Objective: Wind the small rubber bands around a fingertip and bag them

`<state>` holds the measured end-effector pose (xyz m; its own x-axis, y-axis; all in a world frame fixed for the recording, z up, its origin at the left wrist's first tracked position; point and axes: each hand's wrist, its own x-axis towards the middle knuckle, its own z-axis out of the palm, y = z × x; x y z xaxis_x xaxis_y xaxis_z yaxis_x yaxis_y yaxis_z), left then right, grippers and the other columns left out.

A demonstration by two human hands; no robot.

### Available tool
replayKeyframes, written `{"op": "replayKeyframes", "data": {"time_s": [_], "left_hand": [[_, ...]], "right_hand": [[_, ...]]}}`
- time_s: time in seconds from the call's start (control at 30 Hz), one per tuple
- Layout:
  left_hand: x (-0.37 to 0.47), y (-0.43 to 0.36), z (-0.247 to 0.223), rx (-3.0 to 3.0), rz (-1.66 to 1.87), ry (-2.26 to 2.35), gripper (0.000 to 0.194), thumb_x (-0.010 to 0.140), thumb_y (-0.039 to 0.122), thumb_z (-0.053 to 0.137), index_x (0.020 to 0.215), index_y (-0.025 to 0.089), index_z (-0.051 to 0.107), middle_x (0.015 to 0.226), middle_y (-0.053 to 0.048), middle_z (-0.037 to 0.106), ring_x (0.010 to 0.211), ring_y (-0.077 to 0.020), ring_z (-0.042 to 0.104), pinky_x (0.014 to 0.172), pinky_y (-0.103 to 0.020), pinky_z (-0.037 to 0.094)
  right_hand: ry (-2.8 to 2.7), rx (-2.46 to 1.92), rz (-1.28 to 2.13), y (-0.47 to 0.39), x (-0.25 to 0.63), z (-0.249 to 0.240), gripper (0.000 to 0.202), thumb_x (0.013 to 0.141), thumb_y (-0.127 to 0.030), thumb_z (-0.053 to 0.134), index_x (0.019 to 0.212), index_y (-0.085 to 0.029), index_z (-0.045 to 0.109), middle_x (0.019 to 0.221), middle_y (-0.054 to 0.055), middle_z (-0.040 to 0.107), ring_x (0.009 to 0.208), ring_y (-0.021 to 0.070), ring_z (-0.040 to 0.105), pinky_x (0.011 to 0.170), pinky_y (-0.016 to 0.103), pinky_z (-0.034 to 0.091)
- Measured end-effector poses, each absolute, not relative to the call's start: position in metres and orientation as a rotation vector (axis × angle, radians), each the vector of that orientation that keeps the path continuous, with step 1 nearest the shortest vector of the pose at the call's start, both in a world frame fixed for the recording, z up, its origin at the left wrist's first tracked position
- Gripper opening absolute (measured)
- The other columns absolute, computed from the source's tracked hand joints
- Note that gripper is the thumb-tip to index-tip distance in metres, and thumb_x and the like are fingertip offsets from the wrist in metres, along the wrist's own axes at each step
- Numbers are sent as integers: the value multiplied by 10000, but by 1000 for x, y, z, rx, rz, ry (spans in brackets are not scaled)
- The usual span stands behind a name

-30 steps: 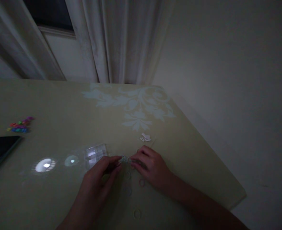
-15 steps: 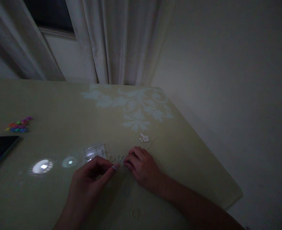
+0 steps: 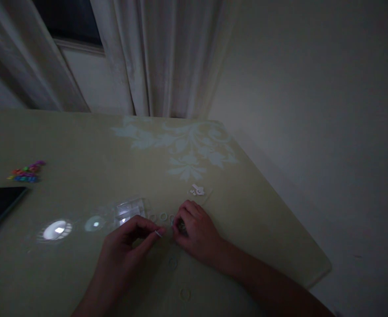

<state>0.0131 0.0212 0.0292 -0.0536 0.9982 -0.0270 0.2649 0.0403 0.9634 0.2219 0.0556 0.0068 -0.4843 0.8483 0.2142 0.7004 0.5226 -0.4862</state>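
My left hand [image 3: 128,248] is closed in a pinch, thumb against forefinger, on a thin pale piece [image 3: 159,234] that pokes out at the fingertips. To its right, my right hand [image 3: 197,226] rests low over the table with thumb and fingertips together; what lies between them is too small to make out. Small pale rings lie on the table about the hands: one ring [image 3: 163,216] just beyond the fingertips, another ring [image 3: 172,263] below them, and a larger-looking ring [image 3: 185,294] nearer to me. A clear compartment box [image 3: 129,207] stands behind my left hand, partly hidden by it.
Beyond my right hand lie small white pieces [image 3: 198,189] on a clear sheet or bag. A pile of colourful beads [image 3: 25,172] and a dark phone [image 3: 1,207] are at the left. The table's right edge [image 3: 280,198] slants towards the wall, with curtains [image 3: 177,61] behind.
The right hand's fingertips have shifted slightly right and curled, and a faint ring just below them no longer shows. My left hand keeps its pinch, almost unmoved.
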Motion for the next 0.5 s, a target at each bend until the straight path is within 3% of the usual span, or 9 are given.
{"op": "replayKeyframes", "data": {"time_s": [0.2,0.5], "left_hand": [[14,21,26,1385,1088,1481,360,772,454,834,627,222,600,574,47,606,552,-139,601,520,-212,467],[16,19,34,1272,1038,1463,153,778,416,813,755,265,802,763,-5,810,727,-199,752,689,-261,569]], "right_hand": [[-2297,-1306,476,56,224,8,139,898,-249,749,990,-188,665,1026,61,635,988,229,579,885,360,471],[-2275,-1283,460,57,223,6,61,853,-146,663,876,-190,628,926,46,616,901,208,554,830,342,465]]}}
